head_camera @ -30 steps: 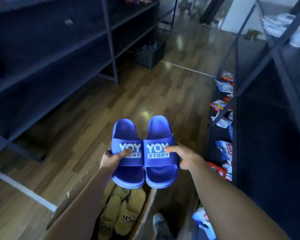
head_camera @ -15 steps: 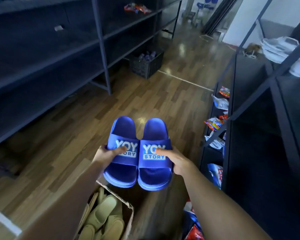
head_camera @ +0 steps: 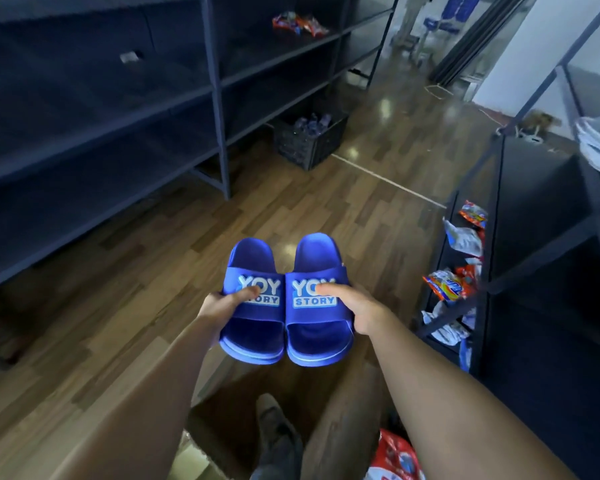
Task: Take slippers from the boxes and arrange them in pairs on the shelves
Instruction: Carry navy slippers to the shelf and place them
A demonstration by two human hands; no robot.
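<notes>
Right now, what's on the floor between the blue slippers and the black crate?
Nothing: in the head view only bare wooden floor lies between the blue slippers and the black crate.

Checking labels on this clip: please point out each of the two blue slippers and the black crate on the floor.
left blue slipper [head_camera: 270,287], head view, on the strap's white logo.
right blue slipper [head_camera: 312,301], head view, on the strap's white logo.
black crate [head_camera: 307,147], head view, on its front wall.

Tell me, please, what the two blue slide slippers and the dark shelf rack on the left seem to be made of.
Blue slide slippers: probably moulded foam or rubber, matte; thick one-piece soles with rounded edges. Dark shelf rack: likely painted metal; thin straight posts with a dull sheen.
</notes>
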